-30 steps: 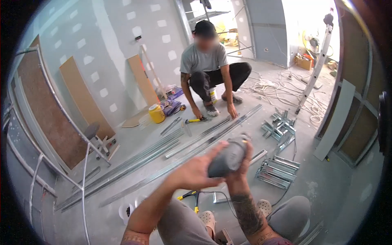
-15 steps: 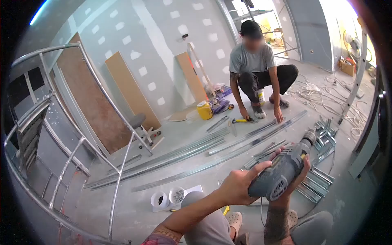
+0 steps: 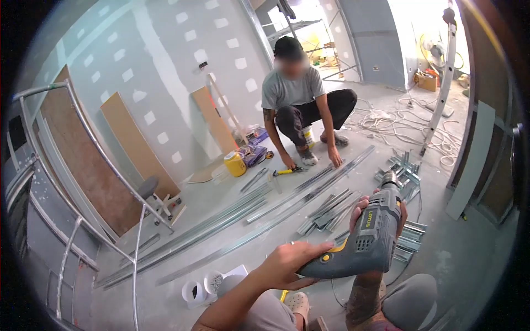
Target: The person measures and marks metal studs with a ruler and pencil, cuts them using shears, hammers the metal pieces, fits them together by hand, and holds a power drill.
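Note:
A grey corded drill (image 3: 372, 234) with a yellow trigger and a LOTUS label is held up in front of me, its chuck (image 3: 390, 179) pointing away. My left hand (image 3: 288, 260) is closed around the handle end, near the trigger. From beneath, my right hand (image 3: 402, 219) wraps the drill body, with fingertips showing on both sides and the palm hidden. Beyond the drill, short metal channel pieces (image 3: 329, 211) lie on the floor. More cut metal pieces (image 3: 406, 171) are piled past the chuck.
A co-worker (image 3: 295, 91) squats ahead, hands near long metal studs (image 3: 314, 193) and a yellow-handled tool (image 3: 285, 171). White tubs (image 3: 193, 292) of screws stand left of my knee. Metal scaffolding (image 3: 138, 259) is at left, a ladder leg (image 3: 440, 99) and tangled cables (image 3: 395, 118) at right.
My view has turned right, so the room has shifted left. The drill has rolled and swung, so its labelled side and handle now show. Both hands still hold it.

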Action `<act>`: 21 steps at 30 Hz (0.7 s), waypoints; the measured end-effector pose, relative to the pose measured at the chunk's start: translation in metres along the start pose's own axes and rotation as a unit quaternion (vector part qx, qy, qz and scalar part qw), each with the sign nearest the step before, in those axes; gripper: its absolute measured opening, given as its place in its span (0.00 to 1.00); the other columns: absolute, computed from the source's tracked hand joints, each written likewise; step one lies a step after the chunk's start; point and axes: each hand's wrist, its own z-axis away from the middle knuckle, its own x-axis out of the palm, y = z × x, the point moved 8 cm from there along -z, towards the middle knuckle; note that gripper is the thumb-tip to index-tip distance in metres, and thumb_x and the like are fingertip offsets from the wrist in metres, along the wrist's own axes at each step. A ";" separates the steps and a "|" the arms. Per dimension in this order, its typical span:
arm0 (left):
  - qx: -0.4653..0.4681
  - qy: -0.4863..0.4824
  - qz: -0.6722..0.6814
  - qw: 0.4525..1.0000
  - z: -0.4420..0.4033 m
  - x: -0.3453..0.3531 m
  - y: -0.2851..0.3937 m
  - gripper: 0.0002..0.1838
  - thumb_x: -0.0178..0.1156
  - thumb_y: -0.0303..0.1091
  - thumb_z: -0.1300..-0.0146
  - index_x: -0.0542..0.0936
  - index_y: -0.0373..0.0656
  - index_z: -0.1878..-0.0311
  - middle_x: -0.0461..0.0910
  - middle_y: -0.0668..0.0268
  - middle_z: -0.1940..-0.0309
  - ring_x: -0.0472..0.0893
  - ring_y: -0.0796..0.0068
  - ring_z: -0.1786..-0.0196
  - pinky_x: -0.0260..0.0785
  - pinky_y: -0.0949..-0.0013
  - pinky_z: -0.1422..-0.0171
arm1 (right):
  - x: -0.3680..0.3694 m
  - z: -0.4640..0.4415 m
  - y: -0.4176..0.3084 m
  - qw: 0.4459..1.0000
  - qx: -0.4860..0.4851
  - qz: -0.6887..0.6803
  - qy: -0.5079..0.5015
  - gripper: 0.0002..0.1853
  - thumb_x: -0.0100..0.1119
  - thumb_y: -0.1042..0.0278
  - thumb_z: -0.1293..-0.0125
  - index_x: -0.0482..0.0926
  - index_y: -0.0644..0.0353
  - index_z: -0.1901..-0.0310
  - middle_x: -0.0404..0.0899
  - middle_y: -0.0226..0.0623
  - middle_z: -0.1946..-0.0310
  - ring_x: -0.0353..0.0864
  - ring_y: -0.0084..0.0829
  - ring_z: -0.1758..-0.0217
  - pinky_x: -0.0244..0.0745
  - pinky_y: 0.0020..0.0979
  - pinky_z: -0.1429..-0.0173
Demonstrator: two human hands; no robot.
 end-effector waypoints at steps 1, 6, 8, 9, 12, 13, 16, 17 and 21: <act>0.004 0.000 0.002 1.000 -0.001 -0.003 0.003 0.42 0.73 0.45 0.50 0.71 0.41 0.32 0.81 0.52 0.50 0.83 0.55 0.49 0.73 0.60 0.44 | -0.001 -0.001 -0.003 1.000 0.006 -0.008 -0.013 0.33 0.58 0.42 0.33 0.71 0.66 0.42 0.71 0.53 0.49 0.74 0.43 0.44 0.74 0.46 0.37; 0.011 0.065 0.139 0.988 -0.018 -0.074 0.033 0.58 0.55 0.76 0.43 0.54 0.36 0.24 0.78 0.52 0.44 0.79 0.62 0.42 0.67 0.59 0.35 | 0.005 -0.002 -0.005 0.997 0.018 -0.066 -0.033 0.34 0.58 0.42 0.33 0.70 0.68 0.39 0.70 0.45 0.50 0.72 0.39 0.41 0.72 0.44 0.35; 0.003 0.100 0.038 0.994 -0.051 -0.130 0.068 0.56 0.69 0.60 0.42 0.48 0.40 0.22 0.82 0.56 0.54 0.83 0.67 0.53 0.73 0.61 0.42 | 0.018 0.001 0.012 0.971 0.140 -0.192 -0.019 0.35 0.61 0.42 0.35 0.70 0.66 0.39 0.69 0.40 0.47 0.71 0.36 0.40 0.72 0.40 0.34; 0.021 0.101 -0.030 0.994 -0.076 -0.154 0.085 0.55 0.73 0.47 0.42 0.48 0.45 0.21 0.84 0.60 0.63 0.84 0.71 0.60 0.76 0.67 0.51 | 0.026 0.002 0.020 0.947 0.171 -0.270 -0.008 0.36 0.65 0.43 0.37 0.70 0.64 0.39 0.67 0.38 0.48 0.71 0.33 0.41 0.73 0.37 0.35; 0.029 0.094 -0.394 0.914 -0.161 -0.213 0.134 0.51 0.70 0.43 0.40 0.47 0.56 0.20 0.82 0.59 0.73 0.84 0.65 0.71 0.77 0.62 0.63 | 0.026 0.005 0.034 0.908 0.206 -0.364 -0.024 0.36 0.69 0.46 0.40 0.70 0.62 0.39 0.67 0.38 0.50 0.72 0.31 0.44 0.75 0.34 0.38; 0.024 0.081 -0.543 0.836 -0.189 -0.228 0.140 0.50 0.67 0.45 0.39 0.46 0.60 0.20 0.82 0.56 0.72 0.84 0.54 0.71 0.77 0.55 0.62 | 0.020 0.004 0.039 0.894 0.194 -0.403 -0.030 0.35 0.71 0.47 0.41 0.70 0.61 0.39 0.67 0.37 0.51 0.74 0.28 0.46 0.77 0.32 0.41; -0.030 0.034 -0.687 0.725 -0.254 -0.265 0.165 0.48 0.63 0.48 0.38 0.43 0.69 0.21 0.81 0.44 0.53 0.82 0.44 0.50 0.76 0.49 0.45 | 0.019 0.010 0.052 0.879 0.166 -0.446 -0.038 0.34 0.72 0.48 0.42 0.71 0.61 0.41 0.68 0.37 0.53 0.74 0.28 0.48 0.78 0.30 0.44; -0.034 0.023 -0.703 0.710 -0.271 -0.275 0.173 0.47 0.62 0.49 0.37 0.44 0.70 0.21 0.79 0.42 0.47 0.80 0.44 0.45 0.75 0.50 0.40 | 0.017 0.013 0.055 0.888 0.147 -0.434 -0.026 0.34 0.70 0.45 0.42 0.72 0.61 0.43 0.68 0.38 0.54 0.74 0.29 0.50 0.78 0.31 0.45; -0.001 0.100 -0.694 0.713 -0.319 -0.303 0.209 0.45 0.61 0.50 0.36 0.46 0.70 0.21 0.76 0.43 0.41 0.77 0.45 0.39 0.70 0.52 0.33 | 0.026 0.028 0.064 0.945 0.132 -0.299 -0.005 0.36 0.63 0.37 0.39 0.73 0.62 0.44 0.69 0.42 0.54 0.73 0.33 0.50 0.77 0.34 0.43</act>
